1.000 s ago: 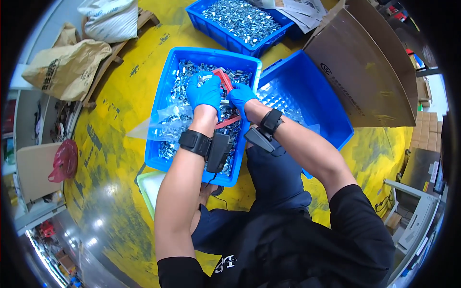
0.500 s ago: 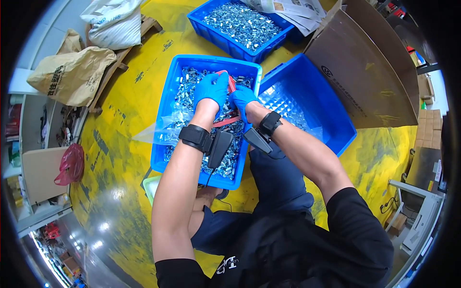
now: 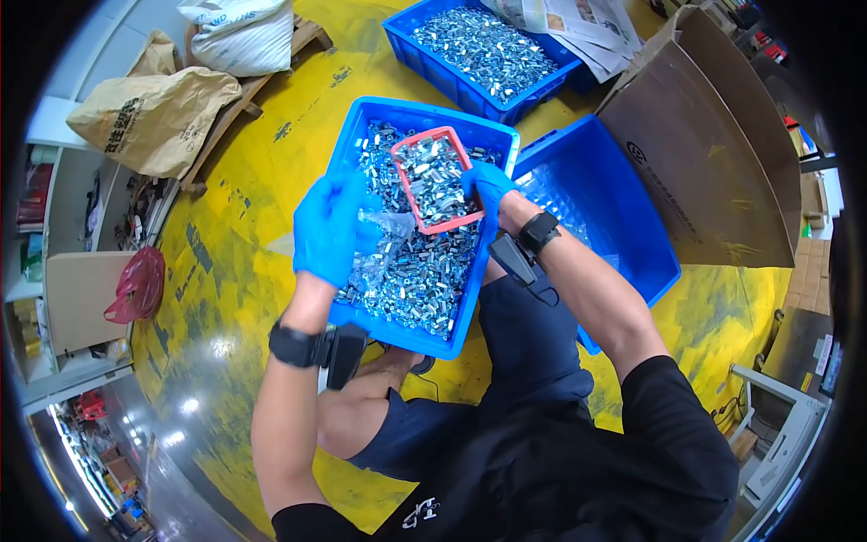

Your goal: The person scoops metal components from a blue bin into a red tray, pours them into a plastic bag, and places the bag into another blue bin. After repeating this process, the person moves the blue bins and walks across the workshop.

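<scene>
1. If tilted more toward the lower edge of the frame, could lose some metal parts point(image 3: 432, 176) over the rim; cause: heavy filling, nearly up to the edge of the red tray point(image 3: 452, 224).
2. Location of this tray: centre of the frame, over the loose parts in the middle blue bin point(image 3: 397, 336). Cannot tell whether resting on them or lifted.
3. Right grip: right hand point(image 3: 489, 185) closed on the right edge of the tray. With support visible on this side only, could twist or slip under the load.
4. Left grip: left hand point(image 3: 327, 226) apart from the tray, at left of centre, blurred, with fingers partly bent near see-through film point(image 3: 388, 233). Cannot tell whether gripping it or nothing. Could drag the film under the tray and upset it.
5. Counted: one red tray; two gloved hands; two wrist straps point(image 3: 539, 232); at least three blue bins, namely the middle one, an upper bin point(image 3: 442, 79) at upper centre and a right bin point(image 3: 623, 212) right of centre; one cardboard box point(image 3: 695, 154) at upper right; one white sack point(image 3: 239, 41) at upper left. Metal parts: too many and too small for counting.
</scene>
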A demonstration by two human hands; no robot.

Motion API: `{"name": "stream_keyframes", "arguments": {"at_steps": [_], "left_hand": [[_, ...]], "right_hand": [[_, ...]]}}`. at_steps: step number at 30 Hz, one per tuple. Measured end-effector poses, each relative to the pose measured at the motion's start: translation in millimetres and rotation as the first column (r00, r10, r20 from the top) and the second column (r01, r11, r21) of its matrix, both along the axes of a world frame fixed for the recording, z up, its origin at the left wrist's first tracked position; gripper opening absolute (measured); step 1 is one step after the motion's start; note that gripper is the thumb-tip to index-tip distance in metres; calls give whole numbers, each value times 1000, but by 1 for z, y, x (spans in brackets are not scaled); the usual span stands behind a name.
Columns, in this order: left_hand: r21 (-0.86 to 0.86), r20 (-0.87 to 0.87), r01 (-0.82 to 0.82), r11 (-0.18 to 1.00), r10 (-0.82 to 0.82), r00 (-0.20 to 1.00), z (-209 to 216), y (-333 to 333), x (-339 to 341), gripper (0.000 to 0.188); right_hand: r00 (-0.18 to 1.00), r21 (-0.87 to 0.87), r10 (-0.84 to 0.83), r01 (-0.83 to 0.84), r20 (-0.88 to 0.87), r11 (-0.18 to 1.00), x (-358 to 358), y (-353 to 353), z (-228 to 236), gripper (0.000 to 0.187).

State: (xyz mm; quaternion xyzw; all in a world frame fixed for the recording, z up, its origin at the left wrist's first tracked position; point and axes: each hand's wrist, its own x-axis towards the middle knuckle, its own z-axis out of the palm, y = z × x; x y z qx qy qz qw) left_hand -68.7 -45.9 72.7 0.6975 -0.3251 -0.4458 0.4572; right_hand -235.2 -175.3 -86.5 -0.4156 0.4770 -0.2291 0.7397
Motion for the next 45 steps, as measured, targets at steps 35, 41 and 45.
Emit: {"name": "stream_keyframes", "arguments": {"at_steps": [35, 41, 45], "left_hand": [[347, 857, 363, 865, -449, 253, -52, 131, 0, 12], [184, 863, 411, 893, -347, 366, -59, 128, -4, 12], [203, 904, 500, 842, -357, 235, -54, 116, -6, 11]], "right_hand": [[610, -44, 791, -792, -42, 608, 40, 40, 109, 3], [277, -289, 829, -946, -486, 146, 42, 17, 103, 6], [193, -421, 719, -894, -668, -151, 68, 8, 97, 8]]}}
